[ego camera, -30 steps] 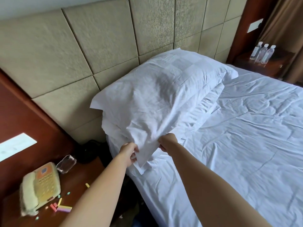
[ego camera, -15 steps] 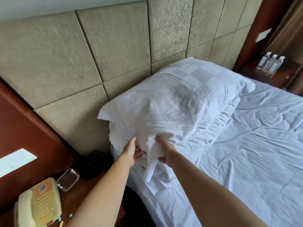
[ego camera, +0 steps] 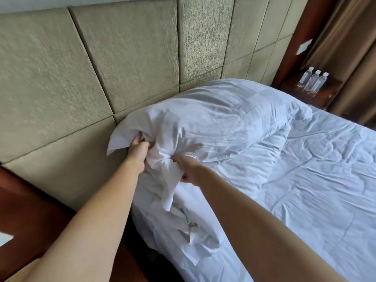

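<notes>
In the head view, the main risk, as I judge it, is that the loose cloth slips out of the grip or bunches unevenly. The pillowcase flap (ego camera: 168,193) is gathered into a thick wad, so a hard tug could drag the pillow (ego camera: 219,123) off the second pillow (ego camera: 266,153) beneath it, or toward the left edge of the bed, where the sheet (ego camera: 317,190) already hangs rumpled. The pillow lies at the head-left corner of the bed, its far side touching the headboard (ego camera: 126,70), with its open end turned toward the person. The left hand (ego camera: 139,152) has its fingers curled into the cloth at the pillow's near-left corner, just under the upturned tip. The right hand (ego camera: 190,169) is beside it, on the bed side, pinching the flap that trails down between the two wrists. Three water bottles (ego camera: 312,82) stand well apart on the far nightstand.
</notes>
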`<state>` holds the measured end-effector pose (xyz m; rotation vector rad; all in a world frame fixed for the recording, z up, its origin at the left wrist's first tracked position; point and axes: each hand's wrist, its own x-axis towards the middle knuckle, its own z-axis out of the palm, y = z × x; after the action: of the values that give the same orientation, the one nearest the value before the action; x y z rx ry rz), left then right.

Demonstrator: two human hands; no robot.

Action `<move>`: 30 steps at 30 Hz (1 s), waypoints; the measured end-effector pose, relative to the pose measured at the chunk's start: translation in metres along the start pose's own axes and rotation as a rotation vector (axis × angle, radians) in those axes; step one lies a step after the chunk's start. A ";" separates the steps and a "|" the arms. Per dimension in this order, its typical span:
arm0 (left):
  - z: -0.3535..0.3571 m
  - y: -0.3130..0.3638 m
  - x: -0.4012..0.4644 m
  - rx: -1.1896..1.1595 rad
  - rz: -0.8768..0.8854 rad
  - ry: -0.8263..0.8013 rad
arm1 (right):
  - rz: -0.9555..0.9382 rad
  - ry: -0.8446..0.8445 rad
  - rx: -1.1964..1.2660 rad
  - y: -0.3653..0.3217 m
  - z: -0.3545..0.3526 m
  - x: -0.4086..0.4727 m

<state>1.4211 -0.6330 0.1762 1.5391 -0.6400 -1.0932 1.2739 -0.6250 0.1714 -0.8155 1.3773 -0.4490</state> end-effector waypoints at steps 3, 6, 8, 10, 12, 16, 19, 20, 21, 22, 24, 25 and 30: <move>0.006 -0.053 -0.027 -0.082 -0.223 -0.018 | 0.126 0.035 -0.163 0.034 -0.024 -0.011; 0.015 -0.086 -0.054 -0.150 -0.453 -0.069 | 0.173 0.008 -0.264 0.068 -0.052 -0.021; 0.018 -0.097 -0.063 -0.131 -0.531 -0.072 | 0.116 -0.008 -0.234 0.071 -0.063 -0.028; 0.020 -0.098 -0.077 -0.122 -0.527 -0.024 | 0.065 -0.018 -0.191 0.066 -0.071 -0.036; 0.028 -0.085 -0.103 -0.152 -0.469 0.060 | 0.003 0.022 -0.112 0.062 -0.078 -0.048; 0.040 -0.075 -0.142 -0.159 -0.328 0.247 | -0.180 0.142 0.137 0.065 -0.092 -0.076; 0.054 -0.071 -0.167 -0.188 -0.261 0.277 | -0.359 0.242 0.154 0.073 -0.098 -0.101; 0.057 -0.071 -0.173 -0.197 -0.244 0.285 | -0.395 0.257 0.167 0.077 -0.099 -0.108; 0.060 -0.074 -0.177 -0.209 -0.238 0.294 | -0.422 0.251 0.167 0.082 -0.101 -0.114; 0.064 -0.077 -0.183 -0.216 -0.243 0.292 | -0.438 0.239 0.131 0.090 -0.103 -0.119; 0.067 -0.089 -0.192 -0.232 -0.291 0.289 | -0.403 0.191 -0.074 0.111 -0.111 -0.122; 0.067 -0.099 -0.194 -0.233 -0.339 0.277 | -0.329 0.117 -0.202 0.123 -0.118 -0.121; 0.065 -0.130 -0.211 -0.094 -0.497 0.256 | 0.096 -0.235 -0.481 0.145 -0.152 -0.127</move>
<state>1.2526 -0.4490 0.1174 1.7659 -0.0245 -1.2383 1.0798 -0.4758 0.1531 -1.1468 1.3120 0.0617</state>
